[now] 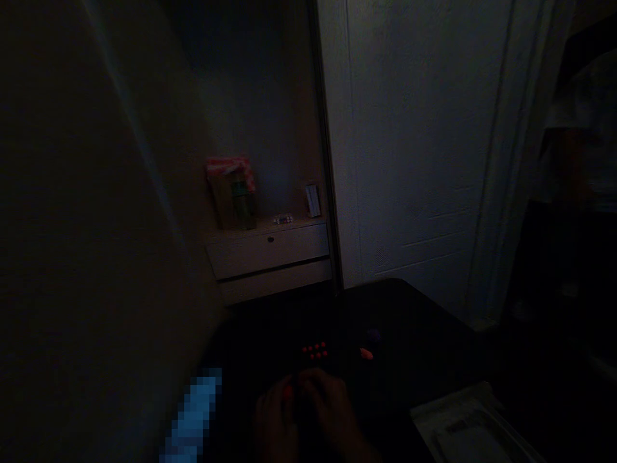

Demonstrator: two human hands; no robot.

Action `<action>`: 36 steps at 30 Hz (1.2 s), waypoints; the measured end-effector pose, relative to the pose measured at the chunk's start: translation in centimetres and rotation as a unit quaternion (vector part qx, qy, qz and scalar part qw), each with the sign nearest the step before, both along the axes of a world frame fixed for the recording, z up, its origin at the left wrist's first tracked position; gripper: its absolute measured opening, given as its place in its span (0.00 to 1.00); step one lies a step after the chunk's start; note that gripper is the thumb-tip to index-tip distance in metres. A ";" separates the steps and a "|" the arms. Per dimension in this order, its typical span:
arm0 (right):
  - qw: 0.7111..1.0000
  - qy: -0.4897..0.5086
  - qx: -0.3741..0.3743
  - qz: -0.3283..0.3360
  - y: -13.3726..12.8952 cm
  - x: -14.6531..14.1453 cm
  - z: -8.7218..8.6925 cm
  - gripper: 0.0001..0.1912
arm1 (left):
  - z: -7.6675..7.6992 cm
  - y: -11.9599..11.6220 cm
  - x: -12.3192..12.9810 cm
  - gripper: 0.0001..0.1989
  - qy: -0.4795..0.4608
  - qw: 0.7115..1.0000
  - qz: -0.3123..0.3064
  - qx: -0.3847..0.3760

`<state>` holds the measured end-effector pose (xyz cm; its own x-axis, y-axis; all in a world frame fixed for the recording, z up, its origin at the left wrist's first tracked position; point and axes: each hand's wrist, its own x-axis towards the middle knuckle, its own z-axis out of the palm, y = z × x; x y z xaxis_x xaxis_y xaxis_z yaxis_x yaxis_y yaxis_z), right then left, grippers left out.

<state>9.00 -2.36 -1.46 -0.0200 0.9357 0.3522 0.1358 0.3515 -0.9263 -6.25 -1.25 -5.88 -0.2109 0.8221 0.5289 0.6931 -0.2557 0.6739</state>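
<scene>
The scene is very dark. Low in the middle of the head view, my left hand [277, 415] is closed, with a small red lump [288, 389] showing at its fingers. Close beside it, my right hand [330, 405] has its fingers curled together, and what they hold is too dark to make out. Just beyond both hands, several small red balls [318, 350] lie in two rows on the black table [409, 321]. To their right is an orange-red lump [366, 354], with a dim purple lump [374, 335] behind it.
A pale tray-like object [463, 421] lies at the lower right. Behind the table stand drawers [274, 251] with a bag [231, 193] and a small box [313, 200] on top. A white panel [414, 128] rises at the back. A pixelated bright patch covers the lower left.
</scene>
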 end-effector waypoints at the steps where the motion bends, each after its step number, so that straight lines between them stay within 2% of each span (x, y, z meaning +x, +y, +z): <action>1: 1.000 -0.001 -0.004 -0.002 0.0 0.0 -0.1 0.16 | 0.0 0.0 0.0 0.32 -0.004 1.000 0.004 -0.001; 5: 1.000 0.001 -0.006 -0.010 0.1 0.2 -0.3 0.15 | 0.1 -0.2 0.1 0.34 -0.013 1.000 0.021 -0.004; 9: 1.000 0.019 -0.007 -0.006 0.0 0.2 -0.2 0.14 | 0.5 -0.5 0.5 0.30 0.000 1.000 0.014 -0.015; 14: 1.000 0.021 -0.012 0.004 -0.1 0.1 -0.1 0.20 | 0.8 -0.8 0.4 0.28 0.001 1.000 0.003 -0.023; 20: 1.000 0.006 -0.025 0.000 -0.2 0.0 0.2 0.25 | 0.3 -0.5 0.1 0.28 -0.003 1.000 0.006 -0.025; 31: 1.000 -0.006 -0.027 0.009 -0.5 -0.1 0.3 0.18 | 0.0 -0.6 0.0 0.21 0.054 0.998 0.010 0.020; 36: 0.999 -0.016 -0.026 -0.013 -0.5 -0.2 0.1 0.16 | -1.0 -0.2 -0.1 0.21 0.040 0.998 0.017 0.042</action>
